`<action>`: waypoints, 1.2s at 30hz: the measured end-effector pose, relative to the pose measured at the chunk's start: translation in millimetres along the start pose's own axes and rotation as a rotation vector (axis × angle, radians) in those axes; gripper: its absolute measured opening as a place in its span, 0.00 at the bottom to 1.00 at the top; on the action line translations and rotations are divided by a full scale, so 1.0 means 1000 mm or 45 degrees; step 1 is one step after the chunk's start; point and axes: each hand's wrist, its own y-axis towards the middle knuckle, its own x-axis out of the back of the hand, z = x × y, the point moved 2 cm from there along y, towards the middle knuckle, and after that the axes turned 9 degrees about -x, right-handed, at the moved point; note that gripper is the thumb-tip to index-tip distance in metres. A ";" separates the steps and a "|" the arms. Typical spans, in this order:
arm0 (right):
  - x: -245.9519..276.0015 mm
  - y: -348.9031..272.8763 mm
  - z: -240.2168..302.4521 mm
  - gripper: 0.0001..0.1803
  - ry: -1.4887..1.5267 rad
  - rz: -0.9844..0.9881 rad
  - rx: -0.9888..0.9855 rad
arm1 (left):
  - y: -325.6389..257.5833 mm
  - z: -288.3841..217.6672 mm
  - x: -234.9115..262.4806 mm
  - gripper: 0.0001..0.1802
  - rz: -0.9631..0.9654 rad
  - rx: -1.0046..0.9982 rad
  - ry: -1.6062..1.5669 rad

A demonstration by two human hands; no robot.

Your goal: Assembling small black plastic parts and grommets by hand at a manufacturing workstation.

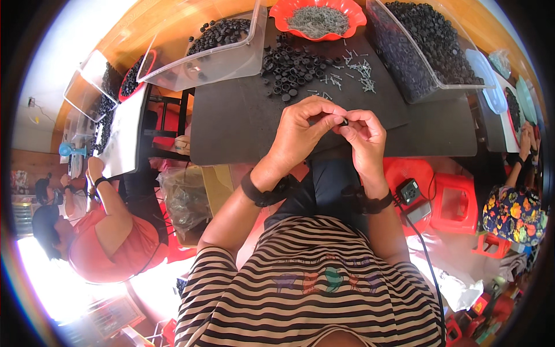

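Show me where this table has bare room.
Free: the black tabletop left of the left hand, nearer than the left bin; and its right end, nearer than the right bin. Crowded: between bins, with black caps and screws.

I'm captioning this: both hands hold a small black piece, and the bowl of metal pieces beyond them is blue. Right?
The colour is wrong: the head view shows a red bowl. The left hand and right hand do hold that black piece.

There's this red stool (456,224), someone's floral outfit (511,217) to its right, a crumpled white bag (461,291) below it in view, and a cardboard box (217,184) plus clear plastic bag (185,194) way off left of it.
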 end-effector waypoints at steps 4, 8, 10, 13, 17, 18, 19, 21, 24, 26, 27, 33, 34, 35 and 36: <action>0.000 0.000 0.001 0.10 -0.001 0.002 -0.021 | 0.001 -0.002 -0.001 0.04 -0.011 0.025 0.090; 0.001 -0.001 -0.001 0.09 0.003 -0.008 -0.020 | 0.002 -0.004 0.001 0.04 -0.026 0.008 0.234; 0.000 -0.001 0.001 0.09 -0.006 -0.010 -0.009 | 0.002 -0.007 0.000 0.04 -0.005 -0.015 0.269; 0.000 -0.001 0.000 0.09 -0.029 -0.015 -0.004 | 0.001 -0.007 -0.002 0.04 0.004 -0.039 0.288; 0.001 0.000 -0.002 0.09 -0.027 -0.017 0.018 | 0.000 -0.005 -0.004 0.04 -0.034 -0.026 0.223; 0.002 0.001 -0.003 0.09 -0.028 -0.016 0.018 | -0.001 -0.003 -0.004 0.04 -0.035 -0.027 0.223; 0.002 0.001 -0.003 0.09 -0.043 -0.016 0.015 | -0.002 -0.002 -0.003 0.05 -0.033 -0.081 0.272; 0.002 0.001 -0.003 0.09 -0.059 -0.013 0.013 | -0.003 0.000 -0.003 0.06 -0.033 -0.138 0.322; 0.002 -0.002 -0.006 0.09 -0.048 0.001 0.012 | -0.010 0.001 -0.003 0.07 -0.048 -0.147 0.313; 0.002 -0.002 -0.007 0.10 -0.073 -0.040 -0.033 | -0.013 0.001 -0.002 0.11 -0.060 -0.154 0.289; 0.002 -0.001 -0.006 0.10 -0.065 -0.026 -0.031 | -0.015 -0.001 -0.004 0.11 -0.068 -0.158 0.303; -0.001 -0.003 -0.002 0.09 -0.098 0.007 -0.041 | -0.026 -0.014 0.001 0.13 -0.194 0.084 0.169; -0.001 -0.003 -0.001 0.09 -0.095 0.014 -0.040 | -0.027 -0.009 0.012 0.11 -0.170 -0.055 0.348; -0.001 -0.003 0.000 0.09 -0.085 0.008 -0.045 | -0.023 -0.008 0.026 0.09 -0.142 -0.193 0.523; 0.000 -0.003 0.000 0.09 -0.076 0.000 -0.049 | -0.022 -0.005 0.040 0.07 -0.259 -0.044 0.542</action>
